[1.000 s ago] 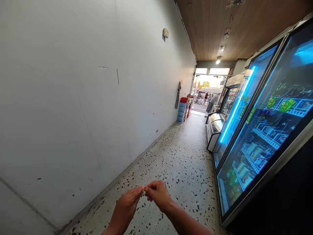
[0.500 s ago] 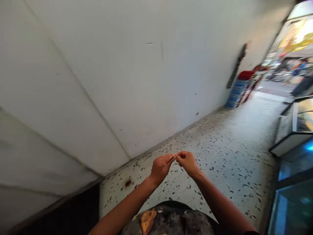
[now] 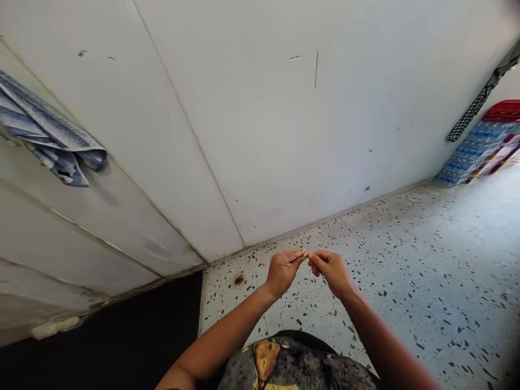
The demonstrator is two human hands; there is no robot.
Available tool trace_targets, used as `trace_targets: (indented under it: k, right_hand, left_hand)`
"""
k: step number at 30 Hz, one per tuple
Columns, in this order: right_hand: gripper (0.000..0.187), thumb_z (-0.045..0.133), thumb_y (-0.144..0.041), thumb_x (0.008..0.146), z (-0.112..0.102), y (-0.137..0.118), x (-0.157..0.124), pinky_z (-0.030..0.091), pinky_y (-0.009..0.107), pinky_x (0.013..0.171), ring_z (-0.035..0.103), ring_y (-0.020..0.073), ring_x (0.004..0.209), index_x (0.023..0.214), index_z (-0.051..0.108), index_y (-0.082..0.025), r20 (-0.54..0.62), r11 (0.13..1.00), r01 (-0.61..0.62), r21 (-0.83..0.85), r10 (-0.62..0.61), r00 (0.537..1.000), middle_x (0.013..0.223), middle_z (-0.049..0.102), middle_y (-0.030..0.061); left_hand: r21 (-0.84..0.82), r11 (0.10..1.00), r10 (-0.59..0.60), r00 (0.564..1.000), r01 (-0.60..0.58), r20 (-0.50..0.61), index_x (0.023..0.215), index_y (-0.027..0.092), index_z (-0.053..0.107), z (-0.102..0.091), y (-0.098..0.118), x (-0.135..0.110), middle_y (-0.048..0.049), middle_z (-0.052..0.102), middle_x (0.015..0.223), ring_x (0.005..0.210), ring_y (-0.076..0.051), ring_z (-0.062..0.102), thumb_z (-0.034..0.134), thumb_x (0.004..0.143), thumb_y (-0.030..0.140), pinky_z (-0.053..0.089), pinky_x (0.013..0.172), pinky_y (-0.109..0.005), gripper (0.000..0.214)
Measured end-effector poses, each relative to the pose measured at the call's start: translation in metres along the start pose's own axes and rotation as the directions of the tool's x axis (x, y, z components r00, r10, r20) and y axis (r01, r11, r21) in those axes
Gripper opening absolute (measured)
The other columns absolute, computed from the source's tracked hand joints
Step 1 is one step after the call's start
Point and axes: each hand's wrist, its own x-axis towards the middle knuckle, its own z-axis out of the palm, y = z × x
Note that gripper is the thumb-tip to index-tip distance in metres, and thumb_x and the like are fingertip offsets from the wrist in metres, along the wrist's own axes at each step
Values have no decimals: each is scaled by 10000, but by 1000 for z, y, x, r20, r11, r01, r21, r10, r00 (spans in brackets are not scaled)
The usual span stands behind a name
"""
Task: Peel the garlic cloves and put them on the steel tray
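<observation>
My left hand (image 3: 283, 269) and my right hand (image 3: 331, 269) are held out in front of me at waist height, over a speckled terrazzo floor (image 3: 406, 271). Both have their fingers curled and pinched, and the fingertips of the two hands meet in the middle. Whatever they pinch is too small to make out. My dark patterned shirt (image 3: 296, 368) shows at the bottom edge.
A white panelled wall (image 3: 252, 135) runs along the left. A blue striped cloth (image 3: 52, 138) hangs on it at upper left. A dark opening (image 3: 122, 336) lies at lower left. Stacked blue water packs (image 3: 467, 157) with a red crate (image 3: 504, 110) stand far right by the wall.
My head has turned left and down: the lit fridges and the street doorway have left the view, and the hanging cloth has come in. My hands have stayed pinched together.
</observation>
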Motion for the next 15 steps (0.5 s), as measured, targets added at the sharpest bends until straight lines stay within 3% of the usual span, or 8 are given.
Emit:
trace_targets:
  k: [5,8,10,12,15]
  right_hand:
    - [306,652,-419,655,3,0,-4,328,209,428,426,70,431,594,614,-121,37,999,-47,20,46,998,505,548,10]
    - [227,644,-332,641,3,1,-3,279,200,414,372,54,414,560,582,-130,22,997,-74,2,74,997,473,499,-21]
    - [200,632,-308,637,2,2,-1,253,200,410,352,50,415,558,574,-134,33,997,-82,-9,82,996,478,486,-28]
    - [203,624,-320,648,0,4,3,248,203,413,350,55,422,575,582,-136,52,996,-79,-45,81,995,478,477,-29]
    - [235,607,-366,695,-1,9,10,299,209,446,391,76,460,665,626,-134,74,992,-36,-121,46,996,479,476,-25]
  left_hand:
    - [195,965,161,983,-175,85,1046,209,643,-5,-6,-7,-58,674,1006,946,-168,625,453,867,285,499,839,-310,272]
    - [212,957,174,977,-197,121,1057,209,637,-3,-9,-12,-66,665,1032,977,-181,613,444,869,279,490,852,-328,279]
    - [138,986,86,994,-94,60,1019,192,656,1,-8,-15,-75,669,1015,955,-194,622,473,853,314,493,850,-338,276]
    - [-66,992,-112,994,111,-9,988,150,663,6,-6,-16,-90,685,943,880,-209,644,514,825,365,514,806,-346,308]
    - [-472,797,-424,906,376,5,975,78,639,8,-5,-16,-121,681,882,788,-217,656,606,752,406,533,752,-361,398]
